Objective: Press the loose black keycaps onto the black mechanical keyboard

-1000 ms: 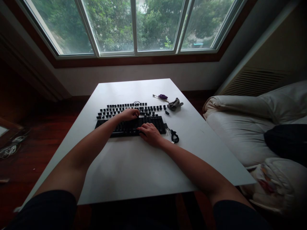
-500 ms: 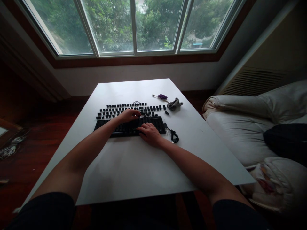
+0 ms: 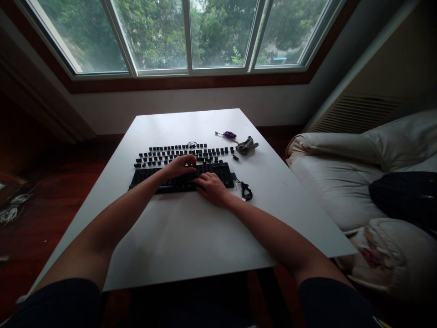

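Observation:
A black keyboard (image 3: 150, 178) lies across the middle of the white table (image 3: 191, 237). Rows of loose black keycaps (image 3: 160, 154) are laid out just behind it. My left hand (image 3: 180, 165) hovers over the keyboard's back edge. Its fingers are curled together at the nearest row of keycaps, and what they pinch is too small to see. My right hand (image 3: 210, 187) rests on the keyboard's front right part. Its fingers are bent and pressed down toward the keys.
A coiled black cable (image 3: 246, 191) lies at the keyboard's right end. Farther back are a small purple item (image 3: 229, 134) and a crumpled grey cloth (image 3: 246, 146). White bedding (image 3: 341, 182) with a black item (image 3: 406, 196) on it fills the right side. Windows are ahead.
My left hand has drawn back a little from the keycap rows toward the keyboard. My right hand stays in place. The view has tipped slightly.

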`<state>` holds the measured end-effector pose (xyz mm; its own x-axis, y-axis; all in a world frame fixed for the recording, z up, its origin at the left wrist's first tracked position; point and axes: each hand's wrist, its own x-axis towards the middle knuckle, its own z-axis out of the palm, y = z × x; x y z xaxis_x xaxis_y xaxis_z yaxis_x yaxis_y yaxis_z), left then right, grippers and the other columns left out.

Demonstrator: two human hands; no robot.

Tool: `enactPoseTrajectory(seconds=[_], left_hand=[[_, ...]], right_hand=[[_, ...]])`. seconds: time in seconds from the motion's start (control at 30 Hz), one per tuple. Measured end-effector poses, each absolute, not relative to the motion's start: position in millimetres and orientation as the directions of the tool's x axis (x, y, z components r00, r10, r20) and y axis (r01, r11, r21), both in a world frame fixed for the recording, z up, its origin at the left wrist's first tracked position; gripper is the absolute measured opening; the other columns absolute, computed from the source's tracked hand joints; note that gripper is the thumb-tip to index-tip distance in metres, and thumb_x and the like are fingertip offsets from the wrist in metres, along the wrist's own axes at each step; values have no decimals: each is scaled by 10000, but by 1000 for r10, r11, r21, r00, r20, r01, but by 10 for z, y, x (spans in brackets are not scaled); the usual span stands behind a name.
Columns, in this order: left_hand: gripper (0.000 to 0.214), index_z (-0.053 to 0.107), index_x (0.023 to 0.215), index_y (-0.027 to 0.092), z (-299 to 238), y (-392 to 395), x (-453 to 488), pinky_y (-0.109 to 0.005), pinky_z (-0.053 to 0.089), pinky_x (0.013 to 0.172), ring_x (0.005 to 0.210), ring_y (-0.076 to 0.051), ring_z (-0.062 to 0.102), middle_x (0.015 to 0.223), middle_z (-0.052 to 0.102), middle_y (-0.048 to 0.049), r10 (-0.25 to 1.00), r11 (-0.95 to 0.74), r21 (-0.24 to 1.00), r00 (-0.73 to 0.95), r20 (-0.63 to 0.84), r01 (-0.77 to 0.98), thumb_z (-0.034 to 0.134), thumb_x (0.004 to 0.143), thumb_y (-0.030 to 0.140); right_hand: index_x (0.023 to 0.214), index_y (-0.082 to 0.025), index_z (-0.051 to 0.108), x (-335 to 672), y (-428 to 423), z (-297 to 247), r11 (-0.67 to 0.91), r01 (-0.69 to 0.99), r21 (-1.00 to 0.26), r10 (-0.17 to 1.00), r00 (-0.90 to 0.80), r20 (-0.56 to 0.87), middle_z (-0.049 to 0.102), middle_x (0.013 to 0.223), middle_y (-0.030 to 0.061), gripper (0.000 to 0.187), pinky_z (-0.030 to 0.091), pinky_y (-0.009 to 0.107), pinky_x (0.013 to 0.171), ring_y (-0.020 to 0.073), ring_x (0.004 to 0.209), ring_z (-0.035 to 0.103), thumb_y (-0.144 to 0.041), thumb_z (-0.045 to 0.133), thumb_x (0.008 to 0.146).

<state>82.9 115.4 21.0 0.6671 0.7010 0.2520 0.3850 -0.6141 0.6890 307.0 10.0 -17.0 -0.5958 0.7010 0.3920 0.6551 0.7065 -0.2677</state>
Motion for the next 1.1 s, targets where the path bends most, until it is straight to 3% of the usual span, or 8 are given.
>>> enactPoseTrajectory(seconds=[0.3,0.53,0.77,0.9,1.1], left_hand=[[370,648,988,171,296,1055,815,-271,485,722,797,-146,579,913,664,-37,710,-609,683,661,244,402,726,834,499],[476,668,1227,176,280,1046,797,-281,503,772,872,-170,640,991,715,-59,714,-576,724,665,219,380,728,847,455],[379,721,1132,182,252,1112,798,-285,507,778,844,-167,650,987,746,-49,721,-595,680,658,216,429,714,844,427],[356,716,1123,190,188,1222,775,-310,527,835,904,-186,679,1055,757,-56,782,-573,659,567,261,487,704,828,387],[333,697,1147,241,142,1488,787,-353,520,882,940,-219,698,1011,773,-32,894,-447,513,345,287,732,678,820,301]], right_hand=[[1279,-232,680,3058,102,-176,699,661,-273,709,-591,386,660,1122,104,307,383,423,953,268,1061,528,-273,614,981],[1274,-225,680,3058,98,-173,703,661,-263,704,-591,394,660,1112,104,300,382,422,954,270,1059,530,-287,597,992],[1282,-220,676,3061,103,-172,706,661,-253,699,-596,394,663,1108,103,308,383,415,948,267,1053,531,-289,602,991],[1279,-217,674,3053,103,-175,709,658,-255,696,-595,401,664,1101,98,305,383,412,940,261,1039,533,-286,606,989],[1282,-222,671,3056,103,-179,711,645,-280,697,-595,400,661,1101,97,307,380,412,946,255,1040,535,-267,616,983]])
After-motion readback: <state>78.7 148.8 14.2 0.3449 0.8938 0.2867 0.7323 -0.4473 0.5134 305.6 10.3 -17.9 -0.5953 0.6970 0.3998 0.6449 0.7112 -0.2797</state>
